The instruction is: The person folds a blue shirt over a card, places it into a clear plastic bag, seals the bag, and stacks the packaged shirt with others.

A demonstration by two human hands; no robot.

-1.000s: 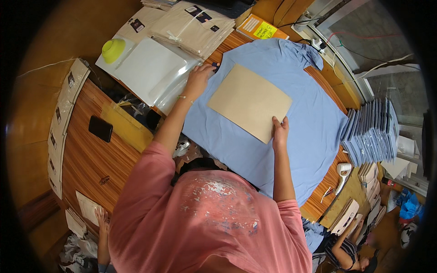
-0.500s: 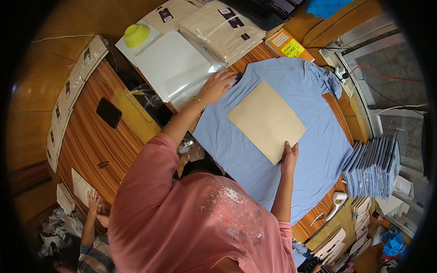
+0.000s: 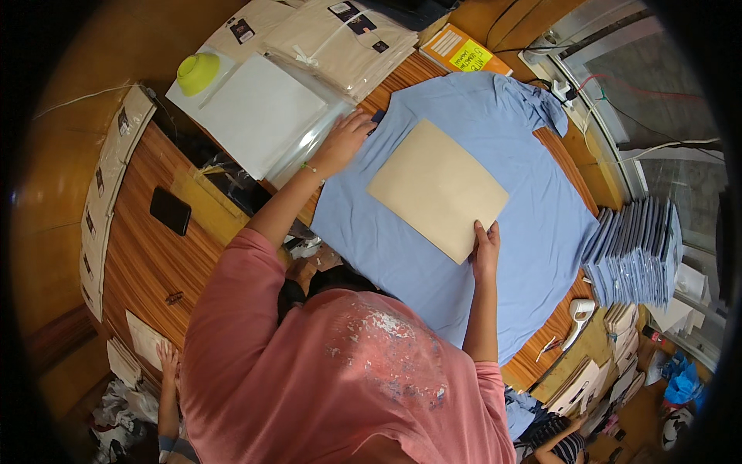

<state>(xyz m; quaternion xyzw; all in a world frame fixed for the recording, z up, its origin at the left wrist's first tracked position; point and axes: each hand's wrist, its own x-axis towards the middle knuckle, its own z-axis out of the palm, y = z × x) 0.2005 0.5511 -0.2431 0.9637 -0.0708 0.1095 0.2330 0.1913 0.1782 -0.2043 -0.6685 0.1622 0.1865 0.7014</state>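
Note:
A light blue shirt (image 3: 533,224) lies spread on the striped wooden table, slightly wrinkled. On top of it rests a flat beige cardboard sheet (image 3: 439,189), set at a slant. My right hand (image 3: 485,249) pinches the sheet's near right corner, thumb on top. At the shirt's far left edge, beside a small dark label (image 3: 377,117), my left hand (image 3: 345,145) lies with its fingers stretched out. Those fingertips touch the cloth near the label.
Clear plastic bags with white sheets (image 3: 263,116), a yellow-green bowl (image 3: 198,73) and packed beige garments (image 3: 340,46) lie beyond my left hand. Bagged blue shirts (image 3: 634,251) and a white handheld scanner (image 3: 578,321) are at right. A phone (image 3: 170,210) lies left. Another person's hand (image 3: 168,359) shows lower left.
The whole view has shifted, so the table's things sit further left and higher. Both hands keep their places on the shirt and cardboard. Another person's arm now shows at lower right.

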